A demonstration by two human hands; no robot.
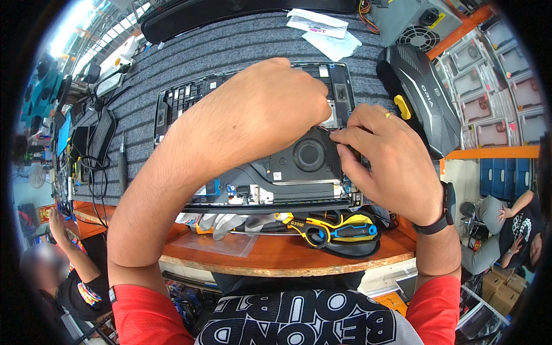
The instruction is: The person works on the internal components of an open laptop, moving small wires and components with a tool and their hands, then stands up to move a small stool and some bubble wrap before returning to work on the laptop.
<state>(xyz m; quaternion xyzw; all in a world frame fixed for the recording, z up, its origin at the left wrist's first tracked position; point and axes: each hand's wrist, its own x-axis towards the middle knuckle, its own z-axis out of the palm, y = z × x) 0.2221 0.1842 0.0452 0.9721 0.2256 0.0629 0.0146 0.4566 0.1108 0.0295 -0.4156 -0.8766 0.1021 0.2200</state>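
An opened laptop (259,190) lies on the grey ribbed mat (241,40), its inside parts bare. A round black cooling fan (309,153) sits in its right half. Across the laptop reaches my left hand (287,92), closed, with its fingertips curled down out of sight near the fan's upper edge. Close beside it, my right hand (391,155) has thumb and forefinger drawn together at the fan's upper right corner. A short bit of thin wire shows between the hands. What either hand grips is hidden or too small to make out.
A screwdriver (122,164) lies left of the laptop. Yellow-and-black pliers (310,230) and grey gloves (221,224) are on the orange bench edge (276,261). At right stand a black case (422,98) and a power supply (420,26). Papers (322,34) lie behind; two people are nearby.
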